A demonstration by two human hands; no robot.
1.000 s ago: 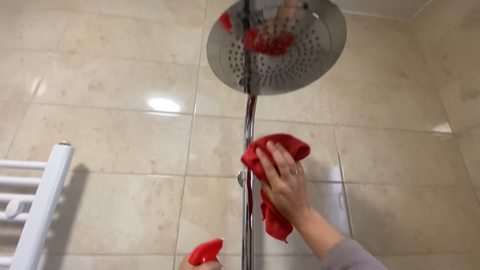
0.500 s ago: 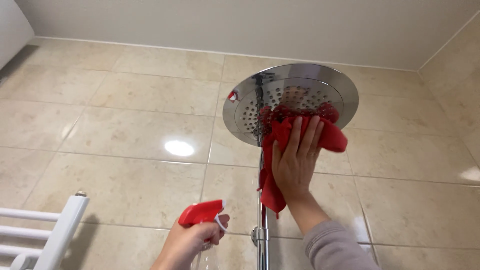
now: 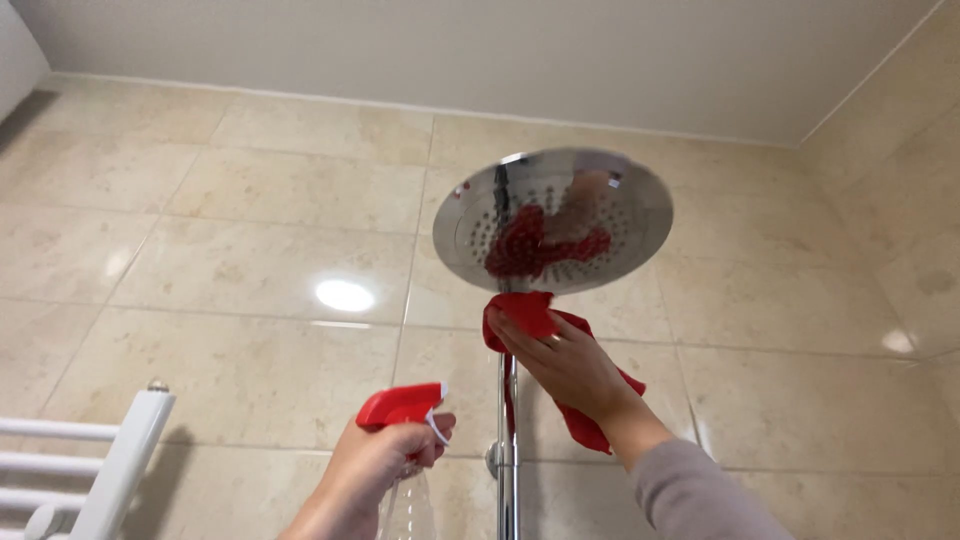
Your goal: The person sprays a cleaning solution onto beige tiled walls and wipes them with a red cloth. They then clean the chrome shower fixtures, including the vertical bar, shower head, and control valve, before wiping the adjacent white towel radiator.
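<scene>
Right hand (image 3: pixel 570 365) grip closed on red cloth (image 3: pixel 530 312), pressed at chrome riser pipe (image 3: pixel 507 440) just under shower head (image 3: pixel 553 220) | left hand (image 3: pixel 380 465) grip wrapped round spray bottle (image 3: pixel 405 425) | we judge cloth soft, light; bottle best held at neck.

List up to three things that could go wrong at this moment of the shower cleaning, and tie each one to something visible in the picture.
1. The left hand holds a spray bottle aimed upward; mist may fall back toward the person's face.
2. The right hand presses a red cloth on the chrome riser pipe just under the shower head; a hard push might shift the head.
3. The cloth's hanging tail could snag the pipe bracket.
</scene>
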